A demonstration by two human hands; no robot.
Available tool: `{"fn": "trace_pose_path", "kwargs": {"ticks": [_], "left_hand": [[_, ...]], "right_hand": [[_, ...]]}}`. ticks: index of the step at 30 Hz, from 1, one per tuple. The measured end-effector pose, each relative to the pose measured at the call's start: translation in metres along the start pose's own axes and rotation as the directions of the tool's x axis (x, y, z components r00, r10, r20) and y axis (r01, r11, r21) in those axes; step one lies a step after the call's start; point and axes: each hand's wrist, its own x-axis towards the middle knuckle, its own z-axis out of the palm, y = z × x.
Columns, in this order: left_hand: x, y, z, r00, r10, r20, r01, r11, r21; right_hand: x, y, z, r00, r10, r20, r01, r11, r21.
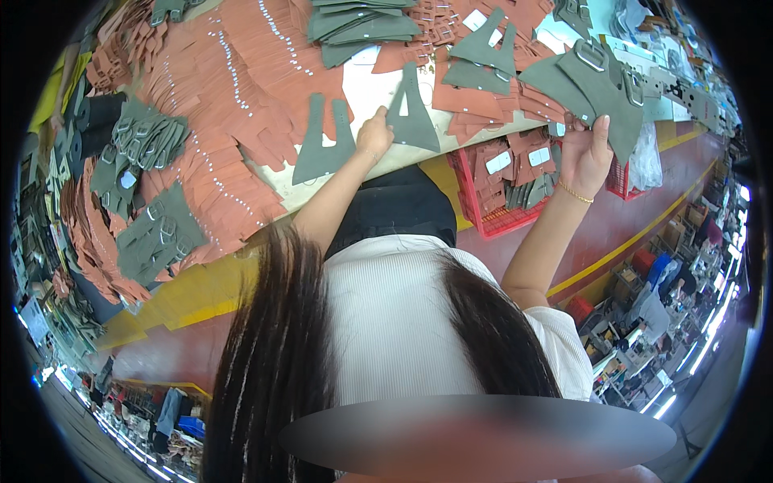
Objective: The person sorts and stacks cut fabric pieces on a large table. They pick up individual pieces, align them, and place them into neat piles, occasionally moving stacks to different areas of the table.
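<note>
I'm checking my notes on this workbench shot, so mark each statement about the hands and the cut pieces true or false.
1. The right hand grips grey-green pieces with metal buckles. True.
2. The left hand holds a pair of scissors. False: it rests on a flat grey-green cut piece on the table.
3. The right wrist wears a thin gold bracelet. True.
4. The basket below the table edge is blue. False: the basket is red.
</note>
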Motion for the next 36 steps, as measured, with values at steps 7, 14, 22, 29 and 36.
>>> {"fn": "trace_pose_path", "kwargs": {"ticks": [7,14,22,29,36], "left_hand": [[-0.064,-0.045,-0.043,0.999,0.047,-0.027,-0.052,0.676,-0.735],[-0.076,-0.179,-0.04,0.916,-0.19,-0.354,0.176,0.982,-0.072],[-0.081,-0.157,-0.031,0.859,-0.368,-0.356,0.321,0.929,-0.186],[-0.085,-0.163,-0.057,0.871,-0.326,-0.368,0.259,0.94,-0.221],[-0.092,-0.182,-0.056,0.964,-0.234,0.122,0.216,0.435,-0.874]], "right_hand": [[-0.01,0.021,0.024,0.993,0.117,-0.001,-0.117,0.993,-0.019],[-0.044,0.094,0.056,0.879,0.398,0.264,-0.421,0.906,0.037],[-0.136,0.193,0.108,0.413,0.757,0.506,-0.891,0.45,0.055],[-0.173,0.306,0.068,-0.1,0.99,0.102,-0.987,-0.086,-0.133],[-0.18,0.326,0.046,-0.109,0.984,0.142,-0.987,-0.091,-0.132]]}}
